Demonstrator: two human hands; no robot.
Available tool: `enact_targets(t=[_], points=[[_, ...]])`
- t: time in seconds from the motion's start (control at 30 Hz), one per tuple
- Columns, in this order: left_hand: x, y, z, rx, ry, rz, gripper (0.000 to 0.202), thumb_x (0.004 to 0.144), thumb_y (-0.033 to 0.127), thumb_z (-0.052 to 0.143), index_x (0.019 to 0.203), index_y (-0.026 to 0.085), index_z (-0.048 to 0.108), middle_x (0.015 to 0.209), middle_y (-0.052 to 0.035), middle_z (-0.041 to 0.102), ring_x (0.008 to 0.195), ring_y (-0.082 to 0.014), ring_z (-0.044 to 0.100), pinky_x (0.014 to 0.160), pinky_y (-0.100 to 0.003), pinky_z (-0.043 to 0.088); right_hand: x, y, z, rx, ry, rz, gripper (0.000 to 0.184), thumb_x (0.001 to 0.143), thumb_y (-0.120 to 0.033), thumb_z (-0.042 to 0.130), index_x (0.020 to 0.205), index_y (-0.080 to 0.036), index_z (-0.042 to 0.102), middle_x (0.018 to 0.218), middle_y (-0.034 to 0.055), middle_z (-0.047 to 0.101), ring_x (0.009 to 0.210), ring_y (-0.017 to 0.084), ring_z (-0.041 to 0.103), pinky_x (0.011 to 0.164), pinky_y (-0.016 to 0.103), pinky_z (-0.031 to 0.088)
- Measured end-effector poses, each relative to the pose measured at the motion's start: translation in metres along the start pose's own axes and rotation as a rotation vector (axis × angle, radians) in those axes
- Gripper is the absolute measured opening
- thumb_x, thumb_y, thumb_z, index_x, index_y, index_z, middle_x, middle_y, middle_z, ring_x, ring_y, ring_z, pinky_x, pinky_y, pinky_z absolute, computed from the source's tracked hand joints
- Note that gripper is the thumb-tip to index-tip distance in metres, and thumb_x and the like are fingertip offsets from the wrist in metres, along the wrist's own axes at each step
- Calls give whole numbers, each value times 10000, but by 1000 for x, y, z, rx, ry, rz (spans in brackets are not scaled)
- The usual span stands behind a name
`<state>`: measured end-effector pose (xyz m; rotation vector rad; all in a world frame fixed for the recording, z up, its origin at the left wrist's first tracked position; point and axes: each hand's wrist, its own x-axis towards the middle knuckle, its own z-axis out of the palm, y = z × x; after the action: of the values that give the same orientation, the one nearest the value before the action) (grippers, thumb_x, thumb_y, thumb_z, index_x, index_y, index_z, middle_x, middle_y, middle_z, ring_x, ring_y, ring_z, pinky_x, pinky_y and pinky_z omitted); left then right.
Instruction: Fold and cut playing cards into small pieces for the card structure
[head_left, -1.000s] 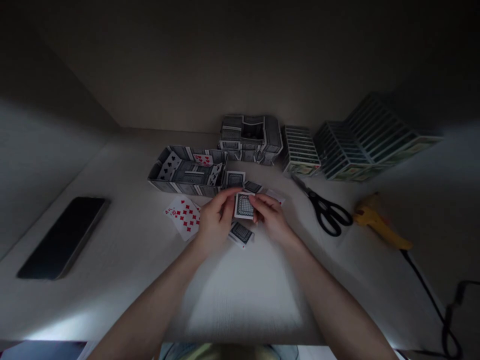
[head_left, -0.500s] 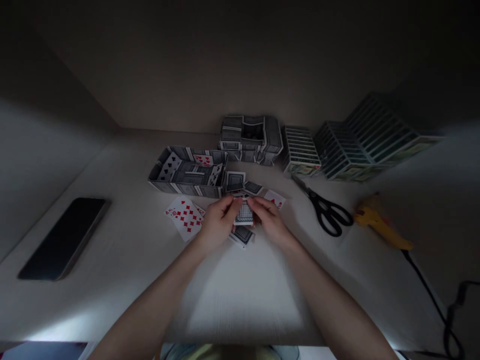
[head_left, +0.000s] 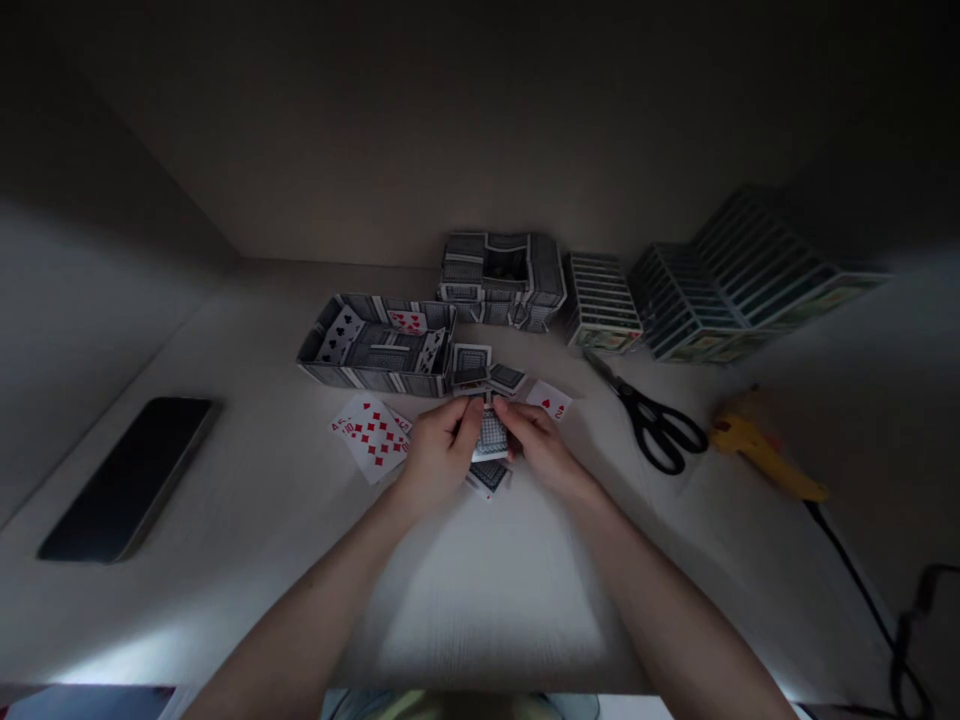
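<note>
one patterned card [head_left: 492, 438] pinched by left hand [head_left: 435, 450] and right hand [head_left: 547, 450].

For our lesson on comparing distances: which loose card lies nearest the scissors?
The face-up card with a red heart, just beyond the right hand; the other loose cards lie farther left.

The head camera looks forward and down from close above the near side of the table [head_left: 487, 590], reaching the far wall [head_left: 360, 160].
</note>
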<state>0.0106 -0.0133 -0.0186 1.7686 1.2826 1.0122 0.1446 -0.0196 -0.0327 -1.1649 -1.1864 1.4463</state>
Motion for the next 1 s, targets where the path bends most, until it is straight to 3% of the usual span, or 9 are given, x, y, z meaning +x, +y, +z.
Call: enact_targets(t=[0.33,0.5,0.6,0.83,1.0], points=[[-1,0,2,187,51,75,324,862,322,393,600,158,492,554,25,503,519,-86,441,497,-196,306,0,1,-2,-89,-5,-28,497,775,-553,476,455,-175,426,390,-48,383,383,75,332,380,221,229],[-4,4,0,258,155,87,335,870,318,370,586,162,455,541,23,484,502,-85,424,477,-206,272,-1,-4,1,5,-67,10,444,747,-555,510,536,-165,527,459,-24,516,420,91,451,420,214,344],[-4,3,1,282,197,81,348,873,322,358,576,162,442,532,24,474,494,-83,417,469,-207,264,-2,-4,1,15,-119,52,459,754,-544,509,507,-158,541,430,-8,540,392,91,459,418,217,349],[-2,-1,2,302,207,85,303,868,319,390,640,157,508,563,19,512,513,-82,441,483,-201,285,-2,-2,1,-41,-39,-10,461,776,-508,503,458,-173,492,369,-35,457,368,74,383,407,220,285],[-1,1,-2,263,239,88,253,853,308,423,701,157,558,585,17,545,530,-84,473,507,-195,324,4,0,-1,127,100,-55,253,687,-402,647,602,-184,549,414,-71,444,390,67,370,416,212,273]])
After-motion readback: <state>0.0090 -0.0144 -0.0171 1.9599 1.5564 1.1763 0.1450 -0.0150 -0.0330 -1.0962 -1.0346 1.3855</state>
